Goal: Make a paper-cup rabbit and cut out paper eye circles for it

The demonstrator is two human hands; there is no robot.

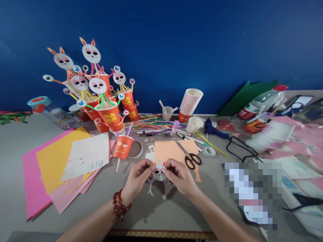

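Note:
A round white paper rabbit face (159, 173) with orange ears is held up over the near middle of the table. My left hand (140, 176) pinches its left side by the ear, and my right hand (178, 174) pinches the right side. Thin white paper scraps (151, 188) lie below the face. Just beyond my hands is a sheet of peach paper (166, 149) with black-handled scissors (189, 157) resting on it. An orange paper cup (123, 147) with purple sticks stands to the left, beside a roll of tape (135, 149).
Stacked red cups with finished rabbit faces (98, 85) rise at the back left. Coloured paper sheets (50, 168) lie at left. A cup stack (191, 101), markers and a blue glue gun (215, 129) with its cord stand behind. A bottle (261, 102) and pink paper crowd the right.

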